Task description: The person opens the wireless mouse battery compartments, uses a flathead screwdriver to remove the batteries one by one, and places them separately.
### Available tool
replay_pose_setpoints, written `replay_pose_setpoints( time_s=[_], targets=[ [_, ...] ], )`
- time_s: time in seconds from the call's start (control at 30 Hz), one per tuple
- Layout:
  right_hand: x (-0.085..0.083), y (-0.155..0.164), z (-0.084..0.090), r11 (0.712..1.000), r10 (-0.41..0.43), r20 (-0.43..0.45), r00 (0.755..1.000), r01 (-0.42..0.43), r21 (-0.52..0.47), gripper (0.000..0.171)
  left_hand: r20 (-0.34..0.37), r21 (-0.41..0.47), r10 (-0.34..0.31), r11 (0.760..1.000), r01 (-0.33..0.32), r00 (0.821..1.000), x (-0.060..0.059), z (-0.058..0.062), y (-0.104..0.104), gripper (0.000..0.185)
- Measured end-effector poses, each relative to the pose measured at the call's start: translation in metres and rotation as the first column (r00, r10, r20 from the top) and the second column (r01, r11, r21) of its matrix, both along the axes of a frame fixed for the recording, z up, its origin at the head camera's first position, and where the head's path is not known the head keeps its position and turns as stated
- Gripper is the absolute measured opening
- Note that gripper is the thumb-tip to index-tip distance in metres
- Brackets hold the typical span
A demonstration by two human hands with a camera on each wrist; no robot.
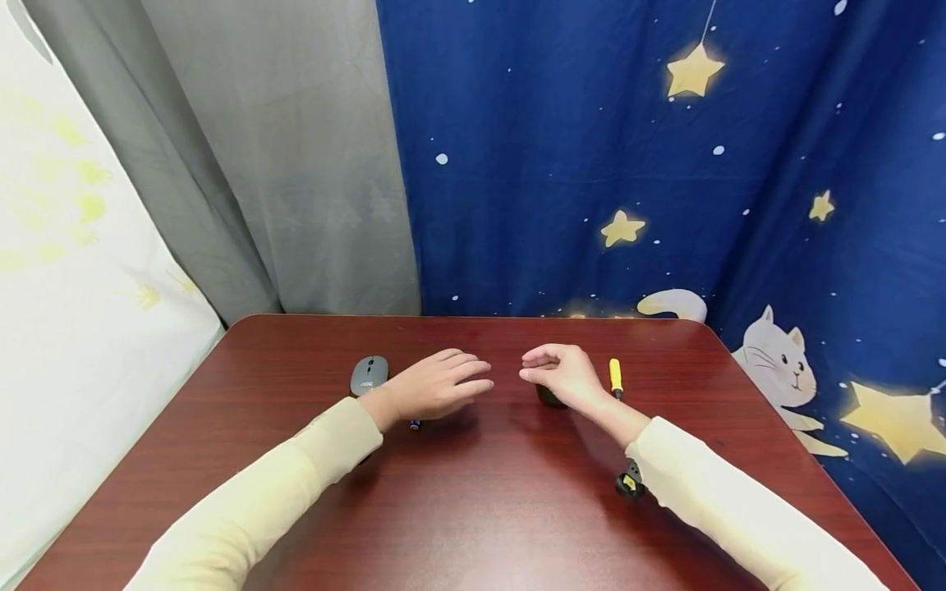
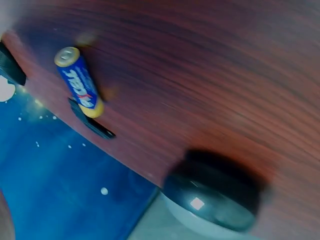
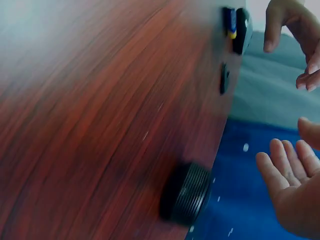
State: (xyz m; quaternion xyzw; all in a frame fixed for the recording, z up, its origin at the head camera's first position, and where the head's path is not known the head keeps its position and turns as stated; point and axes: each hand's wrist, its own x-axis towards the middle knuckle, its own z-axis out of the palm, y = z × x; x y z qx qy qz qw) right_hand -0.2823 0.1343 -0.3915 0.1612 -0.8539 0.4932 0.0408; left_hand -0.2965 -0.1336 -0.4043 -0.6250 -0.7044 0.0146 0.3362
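We recorded a small dark ribbed cap (image 3: 186, 201) lying on the red-brown desk (image 1: 473, 509), directly under the right hand (image 1: 563, 376) and mostly hidden by it in the head view. The right hand hovered above the cap without touching it, its grip loose, fingers gently curled and holding nothing; in the right wrist view its fingers (image 3: 285, 165) were spread and relaxed.

We recorded a blue and yellow battery (image 2: 79, 82) lying flat on the desk beneath the left hand (image 1: 436, 386), only its tip showing by the wrist in the head view. A thin black strip (image 2: 91, 121) lay just beside the battery. The left hand was flat, palm down, fingers extended toward the right hand, its grip empty.

We recorded a grey computer mouse (image 1: 369, 374) on the desk just to the left of the left wrist. A yellow-handled screwdriver (image 1: 616, 377) lay just beside the right wrist, on its right. A small black and yellow item (image 1: 630, 483) sat against the right forearm; we could not tell what it was.

Behind the desk hung a grey curtain (image 1: 296, 164) and a blue star-and-cat cloth (image 1: 665, 164).
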Motion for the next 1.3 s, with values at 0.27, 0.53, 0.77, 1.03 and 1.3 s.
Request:
replay_pose_setpoints(
  time_s=[0.27,0.53,0.77,1.03,1.3],
  targets=[
    [-0.008,0.043,-0.011,0.996,0.063,-0.166,0.984,-0.052,0.068,0.027,0.054,-0.014,0.009,1.000,-0.008,0.999,-0.012,-0.003,0.029,0.040],
    [-0.020,0.079,-0.028,0.950,0.240,-0.446,0.862,-0.114,0.291,0.036,0.051,-0.057,0.003,0.998,0.000,0.999,-0.024,-0.010,0.056,0.037],
    [-0.034,0.098,-0.041,0.848,0.433,-0.564,0.703,-0.106,0.519,0.044,0.064,-0.096,-0.003,0.995,0.009,0.998,-0.032,-0.018,0.073,0.036],
    [-0.050,0.108,-0.045,0.745,0.627,-0.640,0.444,-0.101,0.659,0.046,0.013,-0.185,0.012,0.983,-0.009,1.000,-0.040,-0.025,0.086,0.031],
    [-0.059,0.110,-0.051,0.708,0.689,-0.671,0.275,-0.052,0.705,0.049,-0.070,-0.270,0.036,0.961,-0.054,0.997,-0.050,-0.034,0.093,0.033]
  ],
)
